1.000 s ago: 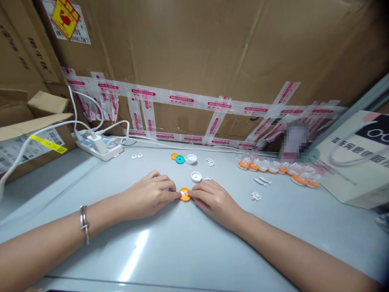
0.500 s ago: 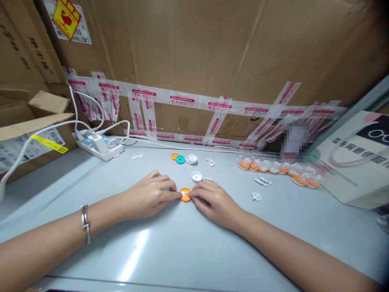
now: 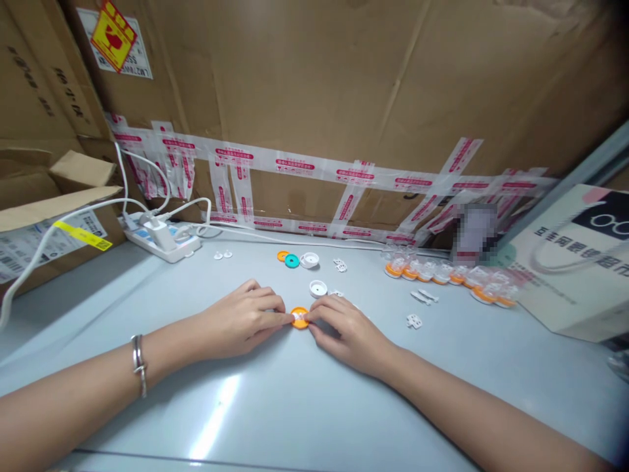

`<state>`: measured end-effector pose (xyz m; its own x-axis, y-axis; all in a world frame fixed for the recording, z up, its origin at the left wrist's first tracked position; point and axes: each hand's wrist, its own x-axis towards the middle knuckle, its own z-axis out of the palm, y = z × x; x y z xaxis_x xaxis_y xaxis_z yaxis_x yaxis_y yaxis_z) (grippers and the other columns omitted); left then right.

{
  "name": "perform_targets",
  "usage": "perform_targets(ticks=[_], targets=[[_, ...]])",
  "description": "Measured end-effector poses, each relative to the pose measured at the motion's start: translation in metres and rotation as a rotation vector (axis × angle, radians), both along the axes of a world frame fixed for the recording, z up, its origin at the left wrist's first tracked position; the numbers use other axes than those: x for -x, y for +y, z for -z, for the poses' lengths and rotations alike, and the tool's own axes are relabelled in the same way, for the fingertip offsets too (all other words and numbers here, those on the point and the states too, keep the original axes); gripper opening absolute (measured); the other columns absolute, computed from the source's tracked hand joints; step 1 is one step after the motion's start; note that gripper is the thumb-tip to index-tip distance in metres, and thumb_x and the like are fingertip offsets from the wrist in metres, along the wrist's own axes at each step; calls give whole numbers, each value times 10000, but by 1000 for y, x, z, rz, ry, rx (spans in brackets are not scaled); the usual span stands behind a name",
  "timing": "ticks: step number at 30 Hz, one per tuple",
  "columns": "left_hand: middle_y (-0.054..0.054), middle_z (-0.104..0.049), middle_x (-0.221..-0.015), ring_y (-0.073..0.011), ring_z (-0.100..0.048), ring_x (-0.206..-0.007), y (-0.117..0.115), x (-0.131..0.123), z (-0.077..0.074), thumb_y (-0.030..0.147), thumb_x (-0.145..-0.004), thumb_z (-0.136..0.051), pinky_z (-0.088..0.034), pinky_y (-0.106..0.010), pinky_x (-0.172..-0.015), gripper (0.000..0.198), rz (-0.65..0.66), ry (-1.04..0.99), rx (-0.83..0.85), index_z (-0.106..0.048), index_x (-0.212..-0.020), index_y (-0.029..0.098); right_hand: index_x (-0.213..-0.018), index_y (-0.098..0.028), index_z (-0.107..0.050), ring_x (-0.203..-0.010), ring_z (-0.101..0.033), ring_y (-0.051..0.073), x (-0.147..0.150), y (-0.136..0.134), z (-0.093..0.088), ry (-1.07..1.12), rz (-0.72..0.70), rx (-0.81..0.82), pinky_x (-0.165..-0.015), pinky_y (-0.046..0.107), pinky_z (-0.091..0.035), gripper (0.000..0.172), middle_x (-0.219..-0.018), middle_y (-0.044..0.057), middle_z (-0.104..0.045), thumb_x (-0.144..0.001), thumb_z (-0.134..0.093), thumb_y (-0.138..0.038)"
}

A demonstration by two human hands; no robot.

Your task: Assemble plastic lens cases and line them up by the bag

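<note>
Between my two hands a small orange plastic disc [image 3: 300, 325] with a raised rim lies on the table, with a little white part [image 3: 299, 317] across its middle. From the left, my left hand [image 3: 248, 319] has its fingers closed at the disc's edge, the index fingertip against the white part. On the opposite side my right hand [image 3: 344, 331] pinches at the disc's right edge, thumb low and fingers bent. Just beyond the disc sits a white round cap [image 3: 318, 288]. A white piece [image 3: 337, 294] is partly hidden behind my right hand.
Farther back lie a teal disc [image 3: 291, 261], another orange disc [image 3: 282, 255] and white round caps [image 3: 309, 260]. White flat parts [image 3: 414, 321] are to the right, before a row of clear-and-orange pieces [image 3: 432, 270]. A power strip [image 3: 170, 246] and cardboard boxes [image 3: 314, 85] stand behind.
The view has tilted slightly, so everything sits a little lower. Both hands stay at the orange disc, with only a slight shift of the right fingers.
</note>
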<state>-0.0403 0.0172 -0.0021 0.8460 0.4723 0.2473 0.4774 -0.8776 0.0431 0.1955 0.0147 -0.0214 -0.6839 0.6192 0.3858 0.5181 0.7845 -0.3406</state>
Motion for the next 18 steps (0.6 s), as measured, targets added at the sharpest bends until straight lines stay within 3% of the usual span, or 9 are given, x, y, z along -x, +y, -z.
perform_targets(ticks=[6, 12, 18], targets=[[-47, -627, -936, -155, -556, -852, 6, 4, -1, 180, -902, -415, -363, -291, -773, 277, -43, -133, 118, -573, -1123, 236, -995, -212, -496, -829, -576, 170, 0, -1, -1, 91, 81, 115, -759, 324, -456, 226, -894, 38, -617, -783, -573, -205], [-76, -626, -993, -182, -564, -938, 29, 10, -1, 221, -884, -430, -426, -314, -831, 235, -235, -373, 126, -604, -1035, 176, -1041, -218, -417, -881, -574, 172, -1, -2, 0, 138, 139, 193, -780, 324, -468, 367, -965, 48, -587, -760, -620, -341], [-74, -625, -1047, -215, -572, -978, 67, 2, -3, 256, -844, -468, -433, -354, -863, 230, -346, -274, 128, -571, -1031, 171, -1038, -212, -438, -928, -547, 193, -1, -1, -1, 97, 127, 207, -807, 342, -452, 387, -1019, 63, -565, -740, -648, -343]])
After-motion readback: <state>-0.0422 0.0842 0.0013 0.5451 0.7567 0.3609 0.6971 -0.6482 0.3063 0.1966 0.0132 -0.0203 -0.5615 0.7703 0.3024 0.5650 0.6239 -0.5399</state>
